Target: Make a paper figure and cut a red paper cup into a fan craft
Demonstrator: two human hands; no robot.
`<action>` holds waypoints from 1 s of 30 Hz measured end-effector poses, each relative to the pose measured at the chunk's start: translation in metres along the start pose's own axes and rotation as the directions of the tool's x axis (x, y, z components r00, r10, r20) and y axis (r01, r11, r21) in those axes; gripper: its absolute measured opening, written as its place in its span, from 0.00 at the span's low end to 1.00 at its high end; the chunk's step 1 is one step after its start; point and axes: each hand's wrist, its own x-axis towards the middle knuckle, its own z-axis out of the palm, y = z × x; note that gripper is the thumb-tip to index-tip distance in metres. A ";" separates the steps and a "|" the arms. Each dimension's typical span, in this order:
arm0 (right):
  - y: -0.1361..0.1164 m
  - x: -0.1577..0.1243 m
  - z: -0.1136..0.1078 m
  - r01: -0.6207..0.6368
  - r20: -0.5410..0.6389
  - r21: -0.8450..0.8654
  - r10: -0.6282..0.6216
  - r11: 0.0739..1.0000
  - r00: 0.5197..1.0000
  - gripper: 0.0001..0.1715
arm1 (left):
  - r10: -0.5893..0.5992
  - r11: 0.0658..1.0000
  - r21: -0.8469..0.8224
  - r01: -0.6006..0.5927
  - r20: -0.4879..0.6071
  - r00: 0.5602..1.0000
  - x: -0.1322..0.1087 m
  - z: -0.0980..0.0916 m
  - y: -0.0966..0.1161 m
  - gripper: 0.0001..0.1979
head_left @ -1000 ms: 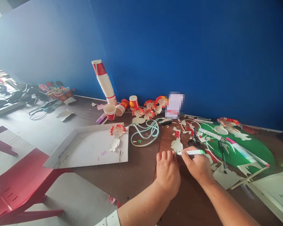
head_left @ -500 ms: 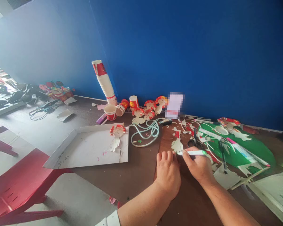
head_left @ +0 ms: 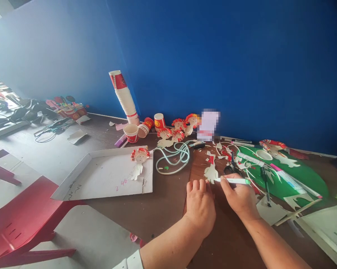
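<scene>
My right hand (head_left: 239, 196) is closed in a pinch around a slim white marker (head_left: 237, 181) with a green end. The marker's tip points left, at the lower right edge of a cream paper cutout (head_left: 211, 172) shaped like a small figure, with a red strip on top. My left hand (head_left: 200, 203) is closed, its fingers pressed together on the cutout's lower edge against the table. Its thumb is hidden. Black scissors (head_left: 232, 169) lie just beyond my right hand. In a shallow white box lid (head_left: 103, 175) rests a paper figure (head_left: 139, 160) with a red fringed head.
A tall stack of paper cups (head_left: 123, 99) leans by the blue wall, near loose cups (head_left: 131, 133). Several fringed figures and a coiled pale cable (head_left: 172, 158) lie ahead. To the right are markers (head_left: 287, 178) on a green sheet (head_left: 311, 177); a red chair (head_left: 22, 213) stands left.
My right hand and the marker have shifted slightly to the right, and more of the cutout's lower edge shows. My left hand stays in place.
</scene>
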 end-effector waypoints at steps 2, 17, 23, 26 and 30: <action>0.000 0.000 0.001 -0.001 0.012 0.001 0.001 1.000 1.000 0.16 | -0.004 1.000 -0.001 0.004 0.000 1.000 0.000 0.000 0.000 0.13; -0.001 0.000 0.001 0.047 0.047 -0.042 -0.045 0.998 0.998 0.15 | 0.007 1.000 0.014 -0.007 0.026 1.000 0.000 -0.001 0.000 0.15; -0.002 0.000 -0.001 0.030 0.080 -0.057 -0.025 0.998 0.996 0.14 | 0.003 1.000 0.020 -0.003 0.027 1.000 0.000 0.000 0.000 0.15; -0.001 0.001 -0.001 0.034 0.091 -0.069 -0.028 0.997 0.995 0.14 | 0.009 1.000 0.016 -0.009 0.027 1.000 0.000 -0.001 0.000 0.16; -0.001 0.001 -0.003 0.063 0.096 -0.063 -0.057 0.996 0.994 0.15 | 0.015 1.000 0.016 -0.015 0.031 0.999 0.000 -0.003 -0.001 0.15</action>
